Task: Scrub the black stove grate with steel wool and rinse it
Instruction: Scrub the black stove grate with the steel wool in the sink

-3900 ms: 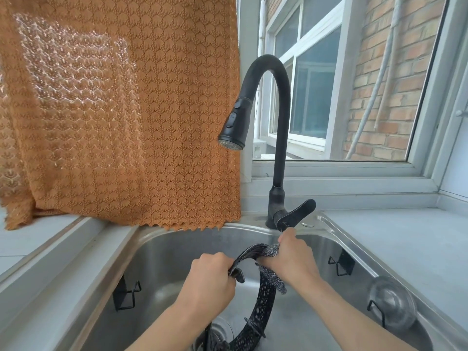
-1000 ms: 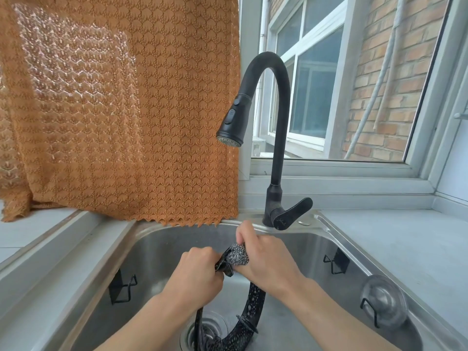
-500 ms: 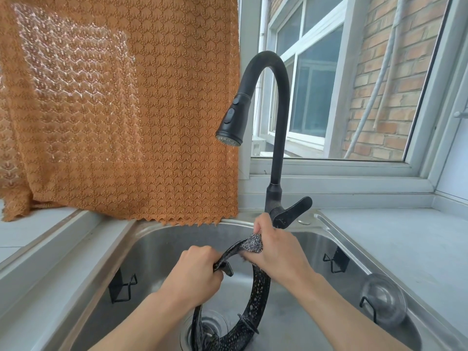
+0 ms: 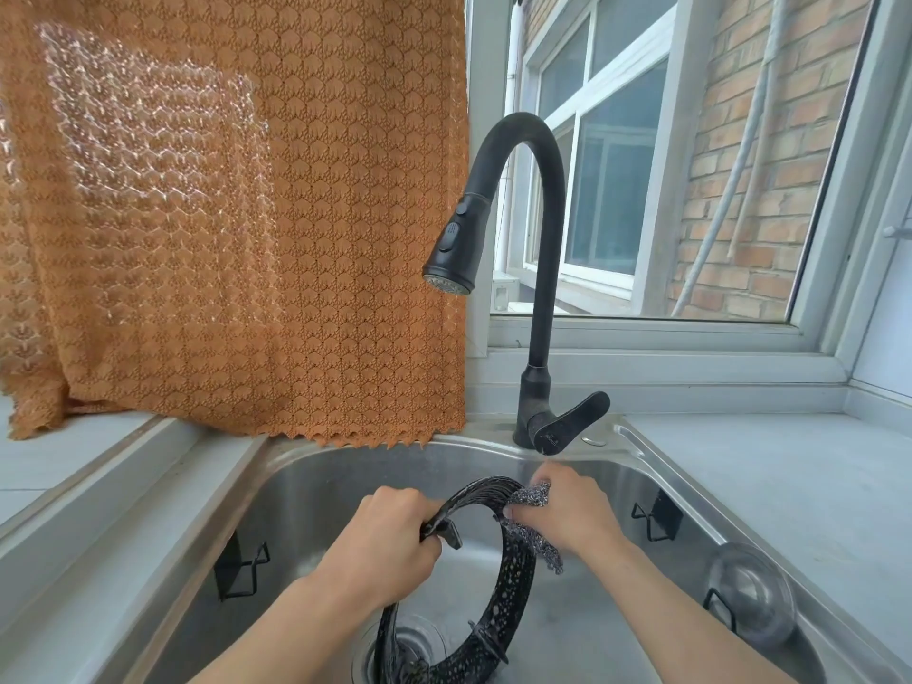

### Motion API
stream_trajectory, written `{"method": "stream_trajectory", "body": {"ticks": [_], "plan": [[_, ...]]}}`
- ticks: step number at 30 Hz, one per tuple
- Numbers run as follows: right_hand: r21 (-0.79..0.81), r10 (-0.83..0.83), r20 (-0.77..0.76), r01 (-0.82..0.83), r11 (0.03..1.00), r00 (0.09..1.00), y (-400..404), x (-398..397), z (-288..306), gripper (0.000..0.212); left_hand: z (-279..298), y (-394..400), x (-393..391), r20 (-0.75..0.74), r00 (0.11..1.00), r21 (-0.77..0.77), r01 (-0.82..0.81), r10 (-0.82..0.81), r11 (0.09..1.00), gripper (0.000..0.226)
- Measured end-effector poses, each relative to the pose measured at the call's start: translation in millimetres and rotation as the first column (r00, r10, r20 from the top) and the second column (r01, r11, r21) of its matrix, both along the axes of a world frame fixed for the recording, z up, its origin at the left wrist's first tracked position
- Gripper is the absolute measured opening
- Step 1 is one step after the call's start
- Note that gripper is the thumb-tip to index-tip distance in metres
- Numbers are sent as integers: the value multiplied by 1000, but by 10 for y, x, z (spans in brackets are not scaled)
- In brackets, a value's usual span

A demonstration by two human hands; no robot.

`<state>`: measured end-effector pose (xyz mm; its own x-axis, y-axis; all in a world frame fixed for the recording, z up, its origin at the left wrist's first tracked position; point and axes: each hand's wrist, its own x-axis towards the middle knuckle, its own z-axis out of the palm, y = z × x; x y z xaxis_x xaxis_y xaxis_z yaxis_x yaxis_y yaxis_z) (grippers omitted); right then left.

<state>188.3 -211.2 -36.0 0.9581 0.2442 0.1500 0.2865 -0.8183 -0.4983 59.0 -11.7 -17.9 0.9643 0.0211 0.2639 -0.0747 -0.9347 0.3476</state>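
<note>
The left hand (image 4: 390, 545) grips the grate (image 4: 513, 580), standing it upright over the sink (image 4: 306, 491) drain to steady it. The right hand (image 4: 567, 515) clutches steel wool (image 4: 530, 498) against the grate's top. Above, the tap (image 4: 538, 249) runs dry.

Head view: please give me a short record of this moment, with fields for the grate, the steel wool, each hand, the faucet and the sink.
grate: black stove grate, ring-shaped, held on edge inside the sink, lower part over the drain
steel wool: grey steel wool pressed on the grate's upper right rim
left hand: left hand grips the upper left rim
right hand: right hand holds the steel wool
faucet: black faucet, no water visible
sink: steel sink
</note>
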Motion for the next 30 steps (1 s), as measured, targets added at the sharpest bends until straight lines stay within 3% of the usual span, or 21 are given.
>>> {"method": "stream_trajectory", "body": {"ticks": [6,9,16,19,22,24,26,30], "plan": [[-31,57,25,-56,998,998,30,-35,23,29,17,105,3,-59,998,-56,8,-12,998,41],[-26,75,84,-73,997,994,42,-120,93,25,-39,210,36,-85,996,-60,-8,3,998,19],[-111,200,317,-173,979,927,145,-362,262,11,-44,287,35,-163,986,-174,-11,-18,985,55],[-164,248,382,-199,966,890,234,-457,301,15,-34,231,40,-100,992,-336,36,-73,941,34],[-189,283,419,-222,956,863,332,-544,304,15,-34,171,71,41,998,-187,60,-54,981,24],[-192,300,429,-238,952,852,385,-594,306,15,-56,145,98,75,995,-114,68,-59,991,31],[-197,314,431,-252,948,846,420,-627,316,17,-81,130,129,99,992,-114,88,-77,990,38],[-128,351,385,-327,936,853,390,-666,386,24,-142,189,181,98,995,-93,11,-2,996,27]]}}
